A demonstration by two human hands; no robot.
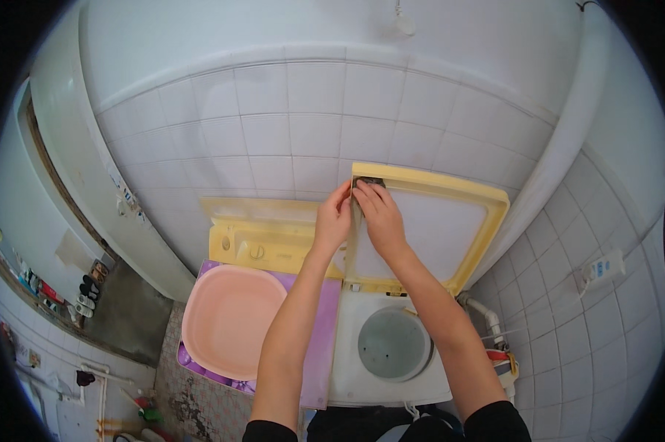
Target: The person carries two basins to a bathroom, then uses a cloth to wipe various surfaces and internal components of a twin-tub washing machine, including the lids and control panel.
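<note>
R hand [381, 214] covers dark pad [372, 180] at upper L corner of raised lid [443, 225]; L hand [335, 219] at lid edge. Can't tell if either grip pinches. Caution: pad may drop twd tub [391, 350] if R hand slips

Purple washing machine top [321, 355]: pink basin [233, 320] resting directly on it.
</note>
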